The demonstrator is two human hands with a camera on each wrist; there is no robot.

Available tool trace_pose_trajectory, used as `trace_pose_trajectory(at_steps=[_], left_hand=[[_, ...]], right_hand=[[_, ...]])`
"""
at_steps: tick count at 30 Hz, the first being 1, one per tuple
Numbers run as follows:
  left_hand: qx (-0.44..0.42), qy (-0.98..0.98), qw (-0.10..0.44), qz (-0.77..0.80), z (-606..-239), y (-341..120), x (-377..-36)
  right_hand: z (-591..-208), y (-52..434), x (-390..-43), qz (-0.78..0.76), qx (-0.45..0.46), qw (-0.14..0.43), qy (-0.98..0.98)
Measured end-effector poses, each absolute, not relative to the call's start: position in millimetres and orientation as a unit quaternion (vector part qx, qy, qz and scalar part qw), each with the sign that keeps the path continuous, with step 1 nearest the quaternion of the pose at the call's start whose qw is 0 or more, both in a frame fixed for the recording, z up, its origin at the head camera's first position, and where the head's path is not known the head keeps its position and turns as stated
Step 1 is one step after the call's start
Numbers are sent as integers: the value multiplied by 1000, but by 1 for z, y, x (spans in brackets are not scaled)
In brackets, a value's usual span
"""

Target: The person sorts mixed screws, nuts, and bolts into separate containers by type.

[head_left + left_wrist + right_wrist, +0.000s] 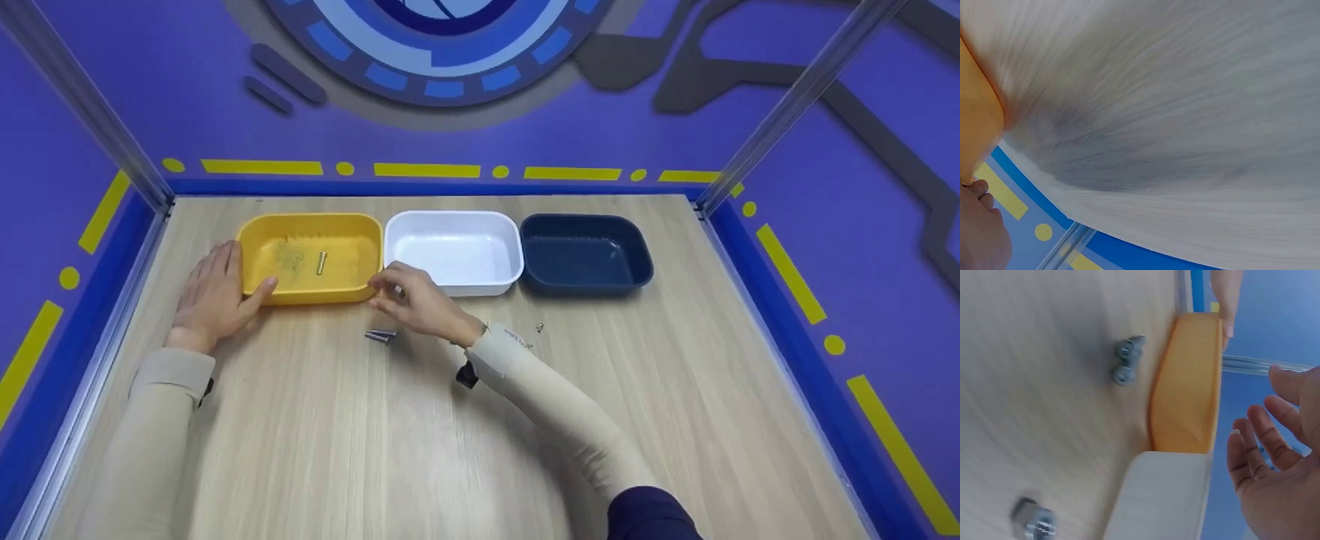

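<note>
Landmark: yellow tray [311, 259], the leftmost of three trays in a row at the far side of the counter [420, 442].
Left hand [214, 296]: lies flat on the counter against the yellow tray's left end, fingers straight, thumb touching the tray's near-left corner; it grips nothing.
Right hand [416, 300]: hovers at the yellow tray's near-right corner, where that tray meets the white tray [454, 251]. In the right wrist view the fingers [1252, 450] are spread loosely and the palm is bare; nothing is held.
Brass pin [321, 262]: lies inside the yellow tray, right of its centre, between the two hands and apart from both. Long axis runs near to far, tilted slightly; which end is the head cannot be told.
Steel screws [381, 335]: a small cluster on the counter just in front of the yellow tray's near-right corner, right below the right hand, not touched. Long axis runs roughly left to right. The right wrist view shows two heads [1127, 360] side by side.
Loose nut [1033, 520]: on the counter, further right of the yellow tray, in front of the white tray.
Small fastener [539, 327]: on the counter well right of the yellow tray, in front of the dark blue tray [585, 255]; too small to identify.
Count: three trays (yellow, white, dark blue); one brass pin; two steel screws; one loose nut.
</note>
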State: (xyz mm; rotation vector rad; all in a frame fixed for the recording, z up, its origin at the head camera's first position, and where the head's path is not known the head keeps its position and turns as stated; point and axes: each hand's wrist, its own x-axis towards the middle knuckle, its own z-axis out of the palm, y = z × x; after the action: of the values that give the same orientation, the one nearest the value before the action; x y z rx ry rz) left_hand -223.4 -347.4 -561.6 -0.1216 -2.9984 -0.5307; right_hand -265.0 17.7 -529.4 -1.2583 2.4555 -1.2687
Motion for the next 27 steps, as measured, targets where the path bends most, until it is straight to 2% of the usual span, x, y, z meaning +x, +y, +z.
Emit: trace_pose_trajectory(at_steps=[19, 27], left_hand=[[-43, -982, 63, -175, -561, -346, -222], [-46, -981, 67, -176, -562, -346, -222]], right_hand=[[-575, 31, -241, -364, -386, 84, 844], [-585, 33, -240, -390, -345, 125, 845]])
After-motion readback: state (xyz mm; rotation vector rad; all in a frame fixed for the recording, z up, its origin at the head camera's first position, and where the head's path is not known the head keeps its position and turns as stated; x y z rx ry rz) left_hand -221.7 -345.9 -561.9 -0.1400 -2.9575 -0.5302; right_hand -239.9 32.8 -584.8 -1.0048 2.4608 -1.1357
